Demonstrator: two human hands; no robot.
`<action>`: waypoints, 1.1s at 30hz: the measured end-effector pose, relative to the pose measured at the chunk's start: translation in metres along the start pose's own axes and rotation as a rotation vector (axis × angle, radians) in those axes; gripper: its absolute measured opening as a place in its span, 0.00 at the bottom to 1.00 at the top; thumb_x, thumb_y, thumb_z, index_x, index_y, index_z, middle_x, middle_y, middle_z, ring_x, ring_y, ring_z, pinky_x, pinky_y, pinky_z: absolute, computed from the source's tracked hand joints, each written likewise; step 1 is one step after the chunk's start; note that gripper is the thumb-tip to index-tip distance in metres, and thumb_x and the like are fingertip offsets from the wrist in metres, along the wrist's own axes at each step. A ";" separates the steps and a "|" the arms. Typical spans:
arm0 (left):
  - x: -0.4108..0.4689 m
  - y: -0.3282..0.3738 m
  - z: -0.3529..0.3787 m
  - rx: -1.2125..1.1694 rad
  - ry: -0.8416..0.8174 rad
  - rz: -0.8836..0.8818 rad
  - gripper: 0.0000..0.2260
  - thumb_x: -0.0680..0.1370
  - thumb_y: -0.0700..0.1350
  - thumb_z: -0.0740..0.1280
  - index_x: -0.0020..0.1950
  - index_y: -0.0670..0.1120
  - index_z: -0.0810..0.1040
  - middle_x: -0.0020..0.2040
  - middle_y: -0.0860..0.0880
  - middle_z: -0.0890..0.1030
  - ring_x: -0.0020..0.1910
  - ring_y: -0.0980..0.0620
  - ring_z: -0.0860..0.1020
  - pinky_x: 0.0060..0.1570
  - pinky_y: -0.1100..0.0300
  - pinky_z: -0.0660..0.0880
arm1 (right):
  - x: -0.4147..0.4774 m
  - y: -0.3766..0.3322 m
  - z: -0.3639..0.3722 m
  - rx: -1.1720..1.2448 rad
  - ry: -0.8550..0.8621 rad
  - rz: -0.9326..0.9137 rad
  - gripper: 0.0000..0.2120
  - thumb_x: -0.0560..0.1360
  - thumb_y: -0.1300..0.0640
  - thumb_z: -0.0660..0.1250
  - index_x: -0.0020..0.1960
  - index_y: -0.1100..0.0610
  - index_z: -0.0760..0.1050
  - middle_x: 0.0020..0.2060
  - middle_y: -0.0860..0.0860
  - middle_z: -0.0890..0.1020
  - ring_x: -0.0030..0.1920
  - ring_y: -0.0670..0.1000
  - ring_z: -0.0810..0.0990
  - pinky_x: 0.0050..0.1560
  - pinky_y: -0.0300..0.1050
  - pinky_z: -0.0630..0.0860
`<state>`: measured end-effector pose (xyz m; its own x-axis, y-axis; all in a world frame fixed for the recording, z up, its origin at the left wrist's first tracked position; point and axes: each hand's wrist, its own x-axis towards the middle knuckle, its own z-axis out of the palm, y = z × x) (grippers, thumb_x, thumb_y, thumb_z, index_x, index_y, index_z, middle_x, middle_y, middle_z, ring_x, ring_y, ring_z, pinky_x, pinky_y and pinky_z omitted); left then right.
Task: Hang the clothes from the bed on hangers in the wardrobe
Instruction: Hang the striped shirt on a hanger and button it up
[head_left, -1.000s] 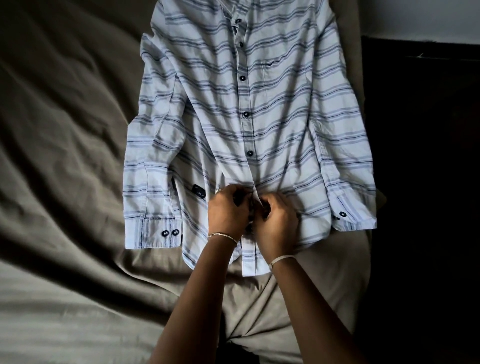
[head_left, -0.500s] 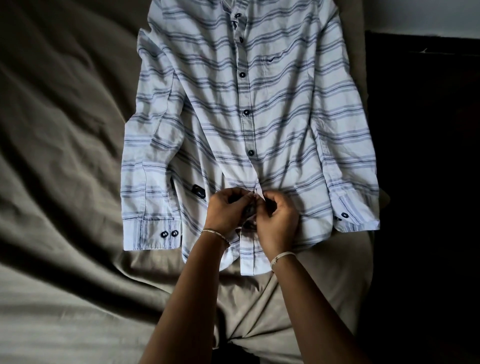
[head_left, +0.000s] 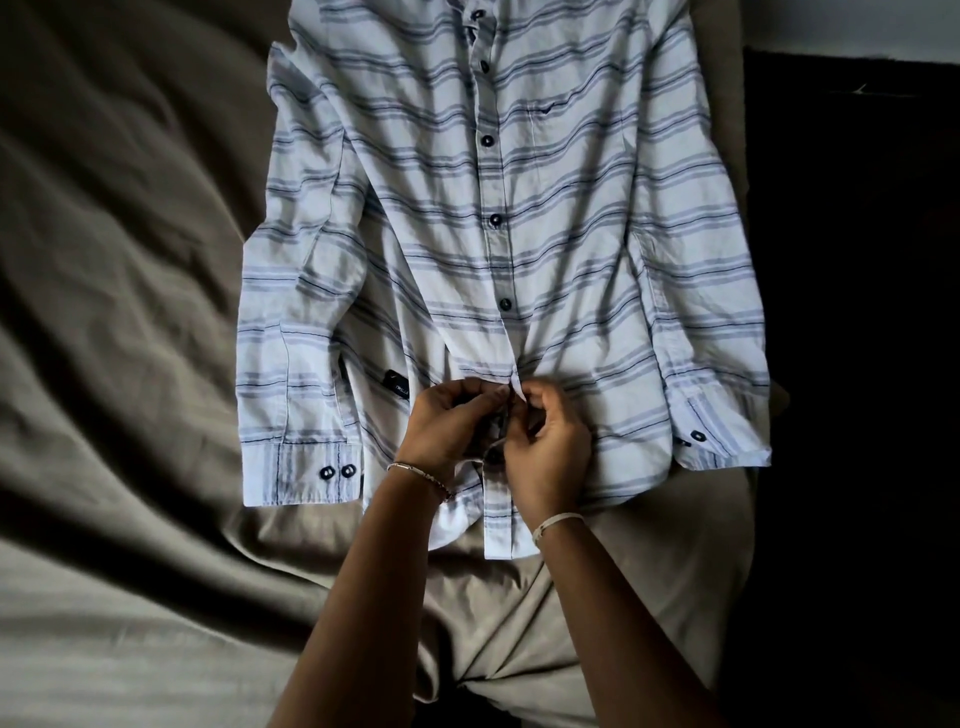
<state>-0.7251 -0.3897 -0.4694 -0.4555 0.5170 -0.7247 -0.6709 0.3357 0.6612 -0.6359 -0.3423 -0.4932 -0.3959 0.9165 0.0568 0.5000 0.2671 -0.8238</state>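
**While the striped shirt (head_left: 571, 234) lies flat, both hands pinch its front**

As the shirt lies spread face up on the olive-sheeted bed (head_left: 130, 312), collar end towards 12 o'clock and hem towards 6 o'clock, the left hand (head_left: 447, 426) and right hand (head_left: 550, 457) meet at its button placket (head_left: 497, 519), just below mid-frame. Each hand's fingers are curled, pinching the fabric edges together near the lowest buttons. One buttoned cuff (head_left: 306, 473) lies at 9 o'clock of the hands, the other cuff (head_left: 711, 441) at 3 o'clock. A thin bracelet (head_left: 421, 474) circles each wrist.
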 end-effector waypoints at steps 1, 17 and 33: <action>0.002 -0.001 0.000 0.011 0.012 0.001 0.05 0.76 0.38 0.69 0.40 0.42 0.80 0.32 0.43 0.78 0.25 0.52 0.74 0.26 0.64 0.71 | 0.001 0.000 0.000 -0.005 -0.003 -0.013 0.11 0.68 0.69 0.67 0.48 0.59 0.80 0.42 0.53 0.83 0.42 0.54 0.80 0.45 0.46 0.77; 0.010 -0.045 0.018 -0.205 0.279 0.293 0.07 0.78 0.31 0.64 0.45 0.42 0.74 0.41 0.46 0.78 0.41 0.54 0.76 0.44 0.66 0.75 | -0.013 0.003 0.019 0.104 0.064 0.069 0.05 0.72 0.65 0.66 0.46 0.59 0.80 0.41 0.51 0.80 0.43 0.51 0.78 0.48 0.42 0.75; 0.008 -0.043 0.023 -0.348 0.283 0.197 0.05 0.75 0.31 0.67 0.43 0.40 0.78 0.39 0.46 0.82 0.38 0.53 0.79 0.43 0.62 0.78 | 0.005 0.008 0.016 0.243 0.001 0.318 0.03 0.77 0.66 0.66 0.47 0.65 0.78 0.38 0.44 0.77 0.39 0.37 0.75 0.44 0.25 0.69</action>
<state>-0.6865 -0.3819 -0.4988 -0.7020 0.2942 -0.6486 -0.6898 -0.0545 0.7219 -0.6459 -0.3397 -0.5086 -0.2502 0.9424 -0.2219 0.4008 -0.1079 -0.9098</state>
